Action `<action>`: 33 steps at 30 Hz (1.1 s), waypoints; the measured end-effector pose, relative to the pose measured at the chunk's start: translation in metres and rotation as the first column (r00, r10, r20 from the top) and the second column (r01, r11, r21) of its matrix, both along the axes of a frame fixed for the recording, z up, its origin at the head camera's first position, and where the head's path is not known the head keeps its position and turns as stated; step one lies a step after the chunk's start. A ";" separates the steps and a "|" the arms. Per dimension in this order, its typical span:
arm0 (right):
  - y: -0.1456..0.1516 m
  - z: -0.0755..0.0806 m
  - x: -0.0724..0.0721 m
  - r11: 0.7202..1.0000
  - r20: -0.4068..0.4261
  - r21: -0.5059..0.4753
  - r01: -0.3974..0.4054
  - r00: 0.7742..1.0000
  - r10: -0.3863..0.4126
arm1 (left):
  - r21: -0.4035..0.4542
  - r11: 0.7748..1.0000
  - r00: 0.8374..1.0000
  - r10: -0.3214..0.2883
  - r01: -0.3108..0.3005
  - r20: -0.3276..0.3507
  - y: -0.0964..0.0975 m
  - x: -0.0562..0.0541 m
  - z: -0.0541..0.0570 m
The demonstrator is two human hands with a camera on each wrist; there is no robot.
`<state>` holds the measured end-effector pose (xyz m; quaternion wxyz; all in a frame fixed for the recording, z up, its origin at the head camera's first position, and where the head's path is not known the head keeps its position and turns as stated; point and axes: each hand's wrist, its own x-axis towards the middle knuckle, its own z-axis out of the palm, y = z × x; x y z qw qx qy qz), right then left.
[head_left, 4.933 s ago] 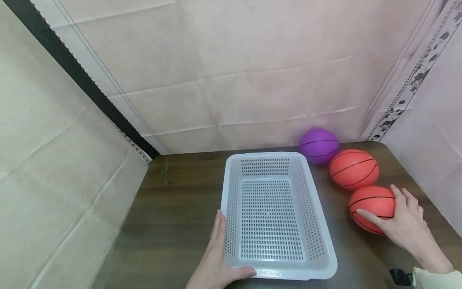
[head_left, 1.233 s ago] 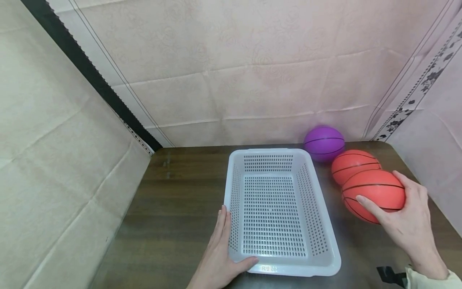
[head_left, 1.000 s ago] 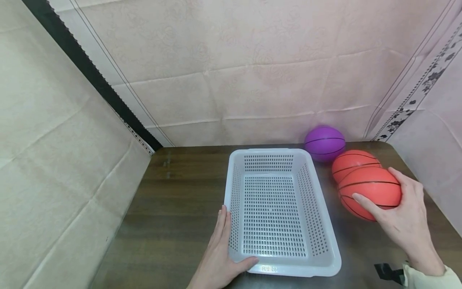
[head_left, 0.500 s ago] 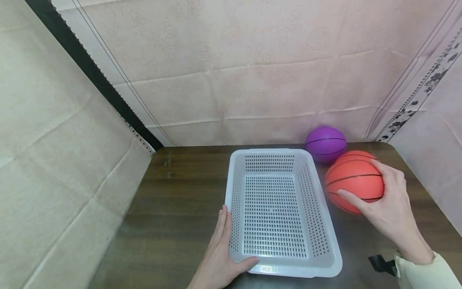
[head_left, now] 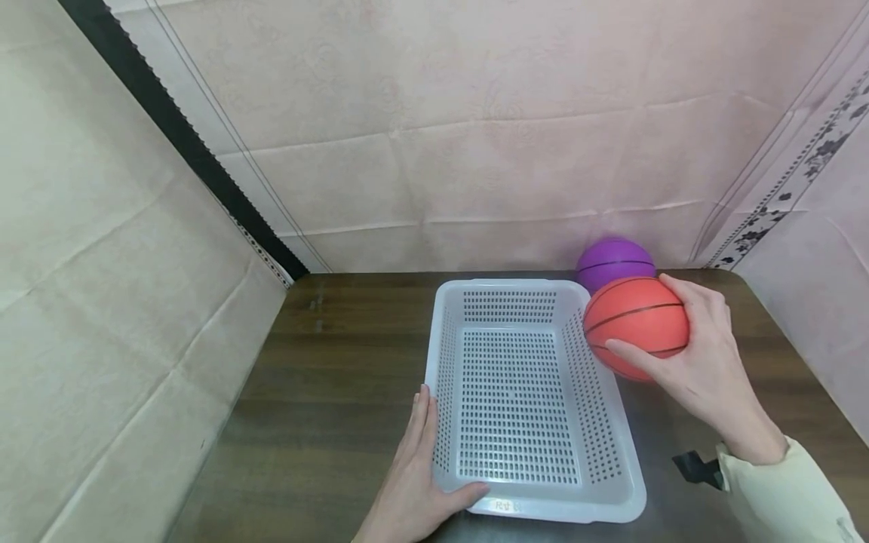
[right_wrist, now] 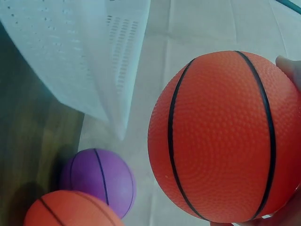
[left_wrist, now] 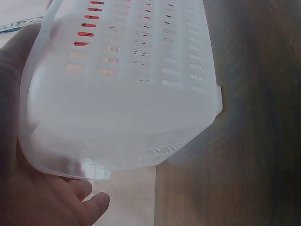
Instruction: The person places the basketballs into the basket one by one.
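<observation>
My right hand (head_left: 702,362) grips a red toy basketball (head_left: 634,324), thumb in front and fingers round its far right side. In the head view the ball overlaps the right rim of a white perforated plastic basket (head_left: 519,498); the right wrist view shows it raised, near the basket's level. My left hand (head_left: 414,483) holds the basket's near left corner, fingers along the outer left side and thumb on the front rim. Behind the held ball sits a purple ball (head_left: 611,256). A second red ball (right_wrist: 70,212) lies beside it in the right wrist view, hidden in the head view.
The basket stands on a dark wood-grain table (head_left: 326,422). Pale cloth walls (head_left: 434,151) rise at the back and both sides, close behind the purple ball. A black strap end (head_left: 698,467) sticks out from my right sleeve.
My right hand has lifted the nearest red ball and carried it left and away from me, up to the basket's right rim, now covering the other red ball. My left hand stays at the corner.
</observation>
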<state>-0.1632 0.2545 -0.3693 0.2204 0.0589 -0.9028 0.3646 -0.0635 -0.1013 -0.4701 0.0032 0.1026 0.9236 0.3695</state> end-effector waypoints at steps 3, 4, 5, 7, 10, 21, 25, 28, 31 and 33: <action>-0.005 0.003 -0.004 1.000 0.013 0.004 -0.016 1.000 0.016 | -0.008 1.000 1.000 0.001 -0.001 0.002 0.000 0.000 0.001; -0.007 0.004 -0.005 1.000 0.017 0.007 -0.021 1.000 0.021 | -0.010 1.000 1.000 0.002 -0.002 0.003 0.000 0.000 0.001; -0.008 0.005 -0.007 1.000 0.022 0.009 -0.027 0.999 0.027 | -0.008 1.000 1.000 0.004 -0.004 0.005 0.000 0.000 0.001; -0.011 0.006 -0.009 0.999 0.028 0.011 -0.037 0.999 0.037 | -0.006 1.000 1.000 0.006 -0.006 -0.001 0.001 0.000 0.001; -0.016 0.006 -0.013 0.999 0.035 0.014 -0.051 0.998 0.051 | 0.000 1.000 1.000 0.009 -0.009 0.001 0.002 0.000 0.001; -0.034 0.010 -0.026 0.995 0.070 0.035 -0.098 0.993 0.095 | 0.014 1.000 1.000 0.010 -0.011 0.009 0.001 -0.001 0.002; -0.039 0.014 -0.028 0.993 0.083 0.045 -0.109 0.991 0.105 | 0.016 1.000 1.000 0.008 -0.009 0.017 0.002 -0.002 0.002; -0.042 0.015 -0.030 0.991 0.091 0.050 -0.121 0.989 0.116 | 0.018 1.000 1.000 0.011 -0.011 0.023 0.002 -0.002 0.002; -0.046 0.015 -0.032 0.990 0.099 0.057 -0.132 0.987 0.126 | 0.015 1.000 0.999 0.014 -0.014 0.032 0.002 -0.002 0.002; -0.048 0.015 -0.034 0.988 0.104 0.063 -0.138 0.986 0.131 | 0.015 1.000 0.999 0.015 -0.015 0.036 0.001 -0.001 0.003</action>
